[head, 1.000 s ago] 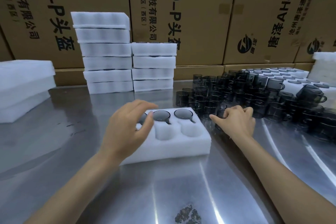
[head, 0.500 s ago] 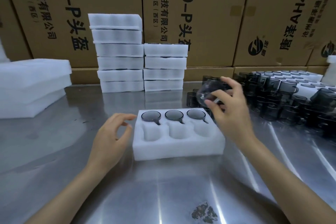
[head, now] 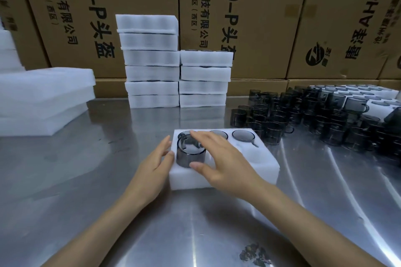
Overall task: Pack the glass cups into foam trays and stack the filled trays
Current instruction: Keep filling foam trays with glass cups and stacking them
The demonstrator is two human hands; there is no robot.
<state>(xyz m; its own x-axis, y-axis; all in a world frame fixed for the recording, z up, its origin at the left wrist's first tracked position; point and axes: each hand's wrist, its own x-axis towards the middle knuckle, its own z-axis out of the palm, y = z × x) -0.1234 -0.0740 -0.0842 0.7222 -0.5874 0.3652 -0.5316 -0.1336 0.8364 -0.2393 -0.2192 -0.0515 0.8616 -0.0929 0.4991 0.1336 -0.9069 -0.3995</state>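
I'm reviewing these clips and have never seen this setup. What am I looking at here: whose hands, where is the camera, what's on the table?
No machine here: a person wears a camera on the head, looking down at both bare hands. The right hand grips a smoky grey glass cup over a near pocket of the white foam tray; the left hand rests flat against the tray's side. On the shiny steel table stand more loose grey cups and stacked filled foam trays.
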